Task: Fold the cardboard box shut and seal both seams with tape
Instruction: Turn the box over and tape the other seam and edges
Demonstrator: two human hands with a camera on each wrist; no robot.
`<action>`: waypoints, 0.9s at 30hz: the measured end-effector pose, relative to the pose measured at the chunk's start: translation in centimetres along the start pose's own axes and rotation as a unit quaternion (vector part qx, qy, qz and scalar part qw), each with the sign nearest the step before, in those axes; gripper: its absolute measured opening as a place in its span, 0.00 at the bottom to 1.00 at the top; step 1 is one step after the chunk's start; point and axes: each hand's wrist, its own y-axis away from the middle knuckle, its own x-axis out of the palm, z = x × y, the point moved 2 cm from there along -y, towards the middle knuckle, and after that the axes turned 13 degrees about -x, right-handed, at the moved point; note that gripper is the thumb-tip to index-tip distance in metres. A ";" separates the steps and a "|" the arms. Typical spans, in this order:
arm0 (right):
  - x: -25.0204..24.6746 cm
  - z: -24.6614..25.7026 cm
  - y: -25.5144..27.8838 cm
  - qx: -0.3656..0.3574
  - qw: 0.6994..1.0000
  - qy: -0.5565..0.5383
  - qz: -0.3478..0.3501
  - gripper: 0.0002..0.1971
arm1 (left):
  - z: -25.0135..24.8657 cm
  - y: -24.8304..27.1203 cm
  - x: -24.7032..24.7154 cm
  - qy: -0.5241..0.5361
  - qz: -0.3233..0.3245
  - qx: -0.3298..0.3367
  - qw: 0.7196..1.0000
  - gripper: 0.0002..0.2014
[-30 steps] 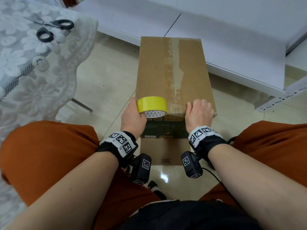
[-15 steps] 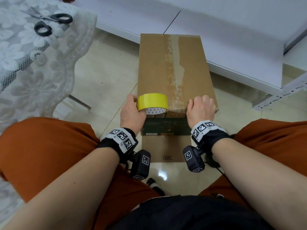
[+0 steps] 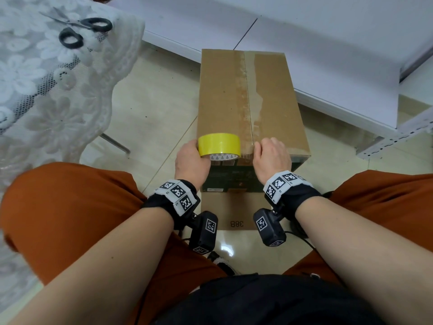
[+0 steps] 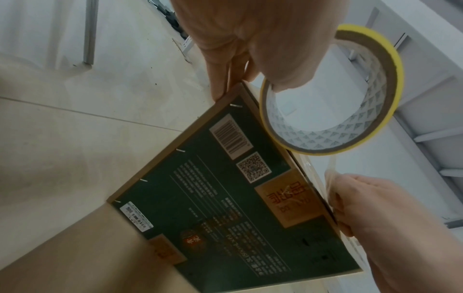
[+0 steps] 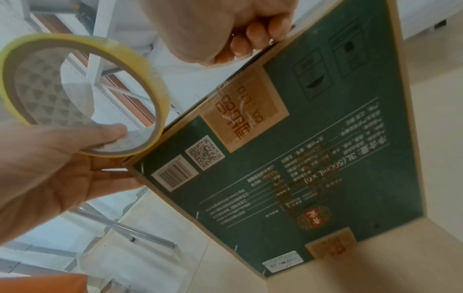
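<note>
Top flaps of the cardboard box (image 3: 248, 102) are folded shut, taping barely begun — left hand (image 3: 191, 160) grips the yellow tape roll (image 3: 219, 145), right hand (image 3: 273, 156) pinches its free end at the near edge.

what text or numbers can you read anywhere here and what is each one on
"38B", upside down in the head view: on the brown flap lying on the floor.
"3L(500mL×6)": on the green end panel of the cardboard box.
"CO.,LTD": on the tan label of that panel.
Red characters on that label, the small print, the barcode digits and the white sticker: too small or blurred to read.
</note>
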 end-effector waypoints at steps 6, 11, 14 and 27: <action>0.5 0.2 -0.3 -0.003 0.999 0.040 0.017 0.18 | -0.1 0.1 -0.4 -0.039 0.002 0.012 0.999 0.11; 0.5 0.3 -0.5 0.000 0.998 0.055 0.021 0.19 | -0.1 0.0 -0.9 -0.007 -0.009 0.020 1.000 0.13; 0.5 0.4 -0.5 0.001 0.998 0.056 0.023 0.18 | 0.2 -0.1 -1.2 -0.001 -0.012 0.023 1.000 0.13; 1.0 0.4 -0.6 -0.002 0.996 0.086 0.026 0.17 | 0.5 -0.7 -1.2 0.029 0.016 -0.036 0.999 0.07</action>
